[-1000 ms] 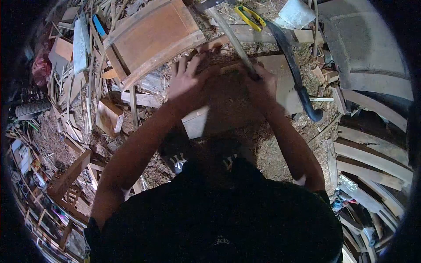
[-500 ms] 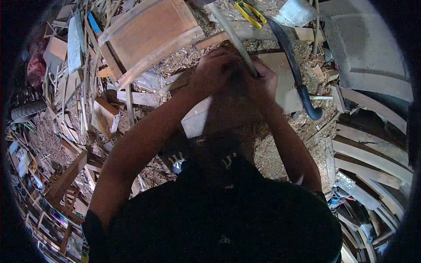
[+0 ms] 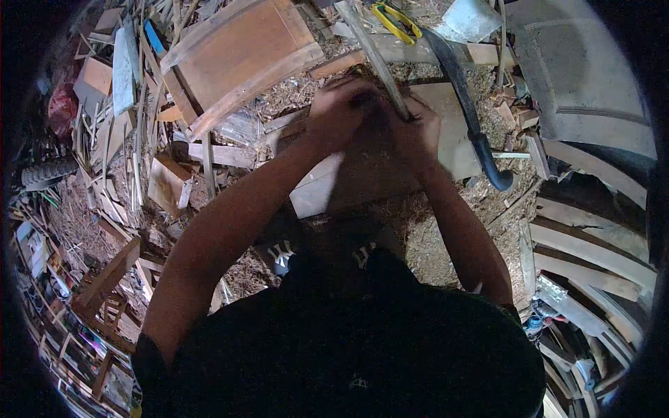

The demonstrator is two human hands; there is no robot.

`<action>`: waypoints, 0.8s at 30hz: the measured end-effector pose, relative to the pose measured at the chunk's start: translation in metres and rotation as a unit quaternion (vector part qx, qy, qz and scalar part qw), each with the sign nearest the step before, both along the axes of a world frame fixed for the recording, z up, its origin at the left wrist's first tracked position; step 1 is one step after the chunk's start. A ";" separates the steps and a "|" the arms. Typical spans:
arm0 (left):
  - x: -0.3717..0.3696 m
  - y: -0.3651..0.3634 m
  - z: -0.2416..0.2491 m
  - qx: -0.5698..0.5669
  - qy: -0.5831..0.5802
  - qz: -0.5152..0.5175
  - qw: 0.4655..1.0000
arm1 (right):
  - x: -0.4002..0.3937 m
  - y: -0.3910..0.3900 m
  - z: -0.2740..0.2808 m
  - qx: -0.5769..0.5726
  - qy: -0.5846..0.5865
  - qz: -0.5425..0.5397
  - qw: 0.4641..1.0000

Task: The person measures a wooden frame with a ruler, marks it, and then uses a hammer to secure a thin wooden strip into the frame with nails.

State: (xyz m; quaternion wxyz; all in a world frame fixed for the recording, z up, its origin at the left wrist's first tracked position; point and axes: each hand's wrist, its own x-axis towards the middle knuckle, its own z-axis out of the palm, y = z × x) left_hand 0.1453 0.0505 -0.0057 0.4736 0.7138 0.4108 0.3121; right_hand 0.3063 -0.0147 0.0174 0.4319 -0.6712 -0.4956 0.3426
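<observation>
The left hand, spread wide and apart from the right hand a second earlier, had come in just beside it; the stick stayed at the right hand.

The grey panel filled the upper right, and the brown panel lay tilted at upper left, beyond the left hand. Between them the board lay on the littered ground, under both hands and in their shadow. Curved slats were stacked at the right, below the grey panel. The machete lay beside the board's right edge, its hooked black handle pointing toward the person. The stick slanted up and leftward from the right hand, whose fingers were closed on its lower end. The left hand's fingers were bent inward in shadow; whether they gripped anything could not be told. Two shoes stood below the board's near edge. The yellow tool lay near the machete's far end, right of the stick.
</observation>
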 end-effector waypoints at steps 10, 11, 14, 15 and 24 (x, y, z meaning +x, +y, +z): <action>0.003 0.003 0.002 0.079 -0.018 0.003 0.997 | 0.004 0.000 -0.002 -0.030 0.035 0.025 0.999; 0.002 0.002 0.003 0.070 -0.005 0.009 0.998 | 0.004 0.000 0.001 -0.030 0.035 0.024 0.999; 0.001 0.000 0.005 0.059 0.004 0.009 0.998 | 0.002 0.000 0.004 -0.058 0.012 0.022 0.998; 0.001 0.000 0.005 0.057 -0.001 0.005 0.998 | 0.002 0.000 0.004 -0.061 0.016 0.020 0.998; 0.002 0.001 -0.001 0.105 0.035 -0.001 0.994 | 0.006 -0.001 -0.001 -0.020 -0.006 0.029 0.999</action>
